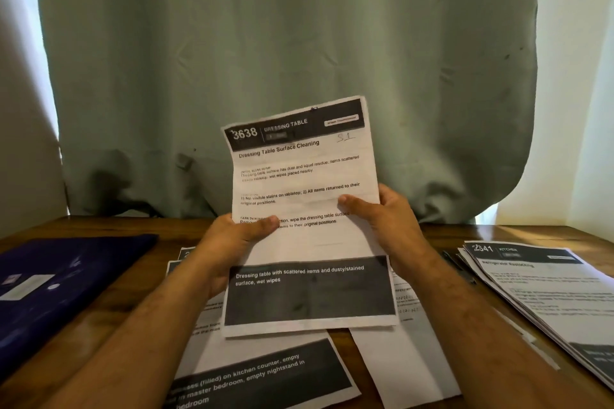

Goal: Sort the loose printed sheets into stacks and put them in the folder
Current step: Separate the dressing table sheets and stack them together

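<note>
One pale green curtain (285, 60) fills the background behind a wooden desk (335, 339). At the desk's left edge lies a dark blue folder (63, 289), closed. At the right edge sits a sorted stack (545, 292) of printed sheets, its top page headed "Kitchen". Loose sheets (262, 372) lie overlapping in the middle, near the person.

Raised upright above these is a held sheet (305, 209) numbered 3638 and titled "Dressing Table Surface Cleaning". The left hand (232, 242) pinches its left edge, thumb on the printed face, and the right hand (382, 216) pinches its right edge the same way; the other fingers of each are hidden behind the paper.

The step in hand looks like reading the heading to decide where this page belongs. As its heading differs from the kitchen page, the next move probably calls for laying it on a bare part of the desk to begin a separate stack, or finding a matching one.
</note>
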`<action>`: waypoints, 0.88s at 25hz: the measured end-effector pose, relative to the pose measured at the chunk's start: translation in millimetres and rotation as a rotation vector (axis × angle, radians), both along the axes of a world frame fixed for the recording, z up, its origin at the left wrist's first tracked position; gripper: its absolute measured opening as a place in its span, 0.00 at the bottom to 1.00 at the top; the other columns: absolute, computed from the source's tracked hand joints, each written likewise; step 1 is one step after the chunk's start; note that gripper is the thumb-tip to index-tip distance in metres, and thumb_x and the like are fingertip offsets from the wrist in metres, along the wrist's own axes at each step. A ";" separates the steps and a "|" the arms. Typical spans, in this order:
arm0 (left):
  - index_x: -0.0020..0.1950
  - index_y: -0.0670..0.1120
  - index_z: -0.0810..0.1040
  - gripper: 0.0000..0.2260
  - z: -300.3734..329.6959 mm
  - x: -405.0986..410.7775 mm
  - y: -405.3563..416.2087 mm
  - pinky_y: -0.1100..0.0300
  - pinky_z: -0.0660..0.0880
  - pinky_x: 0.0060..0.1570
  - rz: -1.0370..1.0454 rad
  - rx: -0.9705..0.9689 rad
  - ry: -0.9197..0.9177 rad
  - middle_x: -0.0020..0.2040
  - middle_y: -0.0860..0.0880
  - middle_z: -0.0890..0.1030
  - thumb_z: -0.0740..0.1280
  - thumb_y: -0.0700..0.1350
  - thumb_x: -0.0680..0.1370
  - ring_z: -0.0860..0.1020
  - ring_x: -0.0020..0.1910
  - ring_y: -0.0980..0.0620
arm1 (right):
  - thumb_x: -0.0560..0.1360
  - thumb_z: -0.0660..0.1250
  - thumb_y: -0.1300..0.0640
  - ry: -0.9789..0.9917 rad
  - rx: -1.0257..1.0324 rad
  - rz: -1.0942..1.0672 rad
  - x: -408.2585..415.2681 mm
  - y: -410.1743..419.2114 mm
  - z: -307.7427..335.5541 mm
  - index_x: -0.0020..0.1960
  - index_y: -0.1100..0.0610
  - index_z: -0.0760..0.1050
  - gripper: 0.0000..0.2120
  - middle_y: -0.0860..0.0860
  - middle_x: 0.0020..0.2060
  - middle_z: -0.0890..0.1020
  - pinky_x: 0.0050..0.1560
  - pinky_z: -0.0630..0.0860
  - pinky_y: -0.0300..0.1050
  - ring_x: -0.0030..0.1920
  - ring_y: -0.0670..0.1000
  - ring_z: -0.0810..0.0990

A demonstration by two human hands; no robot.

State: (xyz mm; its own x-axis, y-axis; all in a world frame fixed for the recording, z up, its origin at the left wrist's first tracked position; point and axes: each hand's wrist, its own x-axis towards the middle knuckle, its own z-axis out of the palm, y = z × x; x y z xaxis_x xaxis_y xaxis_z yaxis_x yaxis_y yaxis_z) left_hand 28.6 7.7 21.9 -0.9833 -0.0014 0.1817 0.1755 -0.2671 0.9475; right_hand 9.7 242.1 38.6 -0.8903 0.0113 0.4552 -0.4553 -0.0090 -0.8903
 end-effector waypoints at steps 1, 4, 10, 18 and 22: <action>0.61 0.39 0.80 0.16 -2.1 0.0 0.3 0.45 0.83 0.47 -0.040 -0.011 -0.103 0.54 0.39 0.86 0.71 0.36 0.74 0.85 0.50 0.39 | 0.74 0.73 0.54 -0.051 0.016 -0.022 -4.0 2.9 -2.9 0.59 0.56 0.79 0.14 0.51 0.49 0.86 0.53 0.81 0.56 0.48 0.54 0.86; 0.62 0.41 0.80 0.18 -9.5 1.2 1.0 0.42 0.83 0.45 -0.181 -0.101 -0.330 0.55 0.37 0.85 0.72 0.39 0.73 0.85 0.48 0.37 | 0.80 0.65 0.47 -0.233 0.163 -0.177 -10.5 10.9 -9.0 0.56 0.57 0.78 0.14 0.51 0.42 0.87 0.46 0.82 0.49 0.41 0.53 0.86; 0.64 0.41 0.79 0.22 -22.5 2.7 13.7 0.41 0.82 0.50 -0.312 -0.192 -0.489 0.57 0.37 0.84 0.74 0.40 0.70 0.83 0.53 0.36 | 0.81 0.61 0.48 -0.370 0.304 -0.365 -14.2 29.0 -18.9 0.63 0.65 0.76 0.21 0.64 0.57 0.80 0.43 0.76 0.46 0.57 0.64 0.79; 0.64 0.41 0.75 0.14 -17.6 -6.8 6.2 0.43 0.83 0.32 -0.145 0.010 -0.432 0.52 0.37 0.86 0.63 0.48 0.83 0.86 0.45 0.37 | 0.75 0.69 0.54 -0.621 0.090 -0.152 -21.8 27.9 -32.3 0.59 0.58 0.74 0.15 0.58 0.44 0.86 0.51 0.81 0.61 0.42 0.62 0.86; 0.61 0.42 0.75 0.13 -18.5 -17.8 -0.8 0.43 0.83 0.34 0.021 0.018 -0.347 0.48 0.39 0.87 0.65 0.49 0.83 0.86 0.43 0.38 | 0.73 0.67 0.56 -0.643 0.067 -0.022 -21.6 16.6 -36.7 0.62 0.56 0.74 0.17 0.58 0.47 0.86 0.54 0.80 0.62 0.45 0.63 0.85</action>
State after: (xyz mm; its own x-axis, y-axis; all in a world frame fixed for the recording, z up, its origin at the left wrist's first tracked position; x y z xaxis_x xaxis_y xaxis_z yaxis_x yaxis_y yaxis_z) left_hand 10.8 6.9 3.5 -0.9862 -0.0224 -0.1638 -0.1508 -0.2837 0.9470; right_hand -11.9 258.7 1.9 -0.9855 0.0226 -0.1682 0.1693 0.0592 -0.9838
